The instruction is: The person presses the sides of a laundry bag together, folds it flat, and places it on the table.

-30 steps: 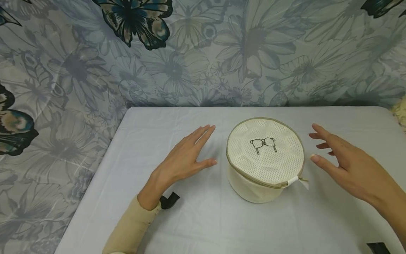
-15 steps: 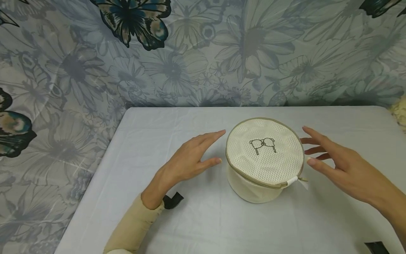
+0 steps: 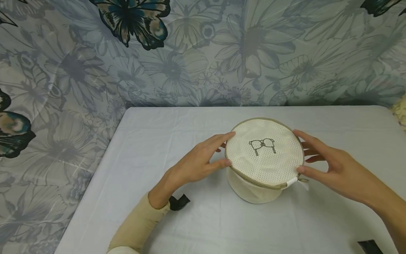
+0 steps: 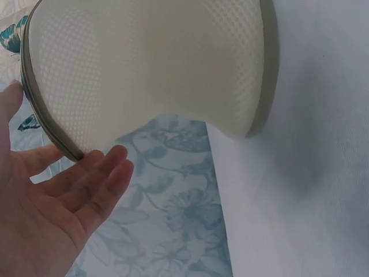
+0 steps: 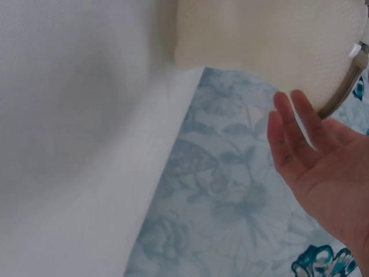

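A round cream mesh laundry bag (image 3: pixel 272 167) stands upright on the white-covered table in the head view. Its top has a tan zip rim and a dark stitched outline (image 3: pixel 263 143) of two joined loops. My left hand (image 3: pixel 196 160) meets the rim on the left, its fingers nearly straight and its thumb at the front. On the opposite side, my right hand (image 3: pixel 340 173) touches the rim with thumb and index fingertip, just behind the zip's white tab (image 3: pixel 292 181). Both wrist views show relaxed fingers beside the mesh wall (image 4: pixel 144 63), not wrapped round it.
White cloth (image 3: pixel 190 222) covers the table. Behind and to the left hangs a grey fabric (image 3: pixel 177 70) printed with flowers and butterflies. Black strap ends (image 3: pixel 179 202) show near each wrist. Something pale yellow (image 3: pixel 401 111) sits past the table's far right corner.
Both hands have moved inward from either side, from apart from the bag to touching its rim. The bag has stayed in place.
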`<control>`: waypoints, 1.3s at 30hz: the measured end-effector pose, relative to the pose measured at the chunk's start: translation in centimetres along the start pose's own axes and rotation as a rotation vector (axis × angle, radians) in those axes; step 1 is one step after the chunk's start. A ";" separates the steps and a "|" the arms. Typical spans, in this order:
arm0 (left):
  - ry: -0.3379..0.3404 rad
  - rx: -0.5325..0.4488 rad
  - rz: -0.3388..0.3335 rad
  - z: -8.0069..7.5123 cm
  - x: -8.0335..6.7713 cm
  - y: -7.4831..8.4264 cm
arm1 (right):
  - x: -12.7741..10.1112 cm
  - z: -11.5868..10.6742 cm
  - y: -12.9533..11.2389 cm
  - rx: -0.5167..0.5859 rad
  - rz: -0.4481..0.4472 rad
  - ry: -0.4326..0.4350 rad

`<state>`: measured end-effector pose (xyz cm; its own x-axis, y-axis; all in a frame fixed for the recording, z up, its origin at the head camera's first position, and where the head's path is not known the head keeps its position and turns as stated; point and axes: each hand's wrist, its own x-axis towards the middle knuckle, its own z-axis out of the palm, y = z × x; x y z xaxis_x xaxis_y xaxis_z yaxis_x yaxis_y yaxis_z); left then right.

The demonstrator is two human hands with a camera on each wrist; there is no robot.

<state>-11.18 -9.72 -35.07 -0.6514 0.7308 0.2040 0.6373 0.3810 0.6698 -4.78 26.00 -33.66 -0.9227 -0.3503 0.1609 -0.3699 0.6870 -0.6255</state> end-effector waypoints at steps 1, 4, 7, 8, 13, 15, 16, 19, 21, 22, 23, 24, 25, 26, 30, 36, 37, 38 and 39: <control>0.006 -0.001 0.001 0.1 0.0 0.0 | 0.0 0.1 0.0 0.000 -0.007 0.002; 0.012 -0.016 0.004 0.3 0.1 0.2 | 0.1 0.3 0.0 0.002 -0.016 0.008; 0.008 -0.036 0.007 0.4 0.1 0.3 | 0.0 0.4 0.0 -0.005 -0.017 0.003; 0.004 -0.047 0.006 0.4 0.2 0.3 | 0.0 0.5 0.0 -0.005 -0.017 0.002; 0.002 -0.102 -0.013 0.4 0.2 0.5 | -0.1 0.7 0.0 0.033 -0.009 0.002; 0.001 -0.120 -0.014 0.4 0.3 0.5 | -0.2 0.7 0.0 0.037 -0.008 -0.009; 0.001 -0.126 -0.012 0.5 0.4 0.5 | -0.2 0.7 0.1 0.034 -0.008 -0.015; -0.001 -0.131 -0.009 0.5 0.4 0.4 | -0.2 0.7 0.2 0.024 -0.005 -0.026; -0.003 -0.126 -0.010 0.5 0.5 0.3 | -0.2 0.8 0.3 0.020 -0.008 -0.029; -0.004 -0.122 -0.013 0.5 0.5 0.3 | -0.2 0.8 0.3 0.018 -0.012 -0.030; -0.007 -0.118 -0.018 0.5 0.5 0.3 | -0.2 0.8 0.4 0.020 -0.015 -0.031; -0.010 -0.111 -0.024 0.5 0.5 0.2 | -0.2 0.9 0.4 0.022 -0.016 -0.032; -0.013 -0.105 -0.030 0.5 0.5 0.2 | -0.2 0.9 0.5 0.027 -0.018 -0.032; -0.017 -0.100 -0.038 0.5 0.5 0.2 | -0.3 1.0 0.5 0.023 -0.022 -0.029; -0.032 -0.078 -0.054 0.6 0.7 0.2 | -0.3 1.2 0.5 0.020 -0.032 -0.021; -0.054 -0.069 -0.053 0.7 0.8 0.1 | -0.4 1.5 0.5 0.020 -0.015 -0.032; -0.058 -0.069 -0.056 0.8 0.8 0.1 | -0.4 1.5 0.5 0.009 -0.011 -0.033; -0.061 -0.064 -0.060 0.8 0.7 0.0 | -0.4 1.6 0.5 -0.001 -0.008 -0.035; -0.063 -0.061 -0.065 0.9 0.7 0.0 | -0.4 1.6 0.5 -0.008 -0.004 -0.038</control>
<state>-11.27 -8.68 -35.56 -0.6621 0.7406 0.1143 0.5669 0.3953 0.7227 -4.37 25.44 -35.27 -0.9163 -0.3774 0.1341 -0.3750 0.6907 -0.6183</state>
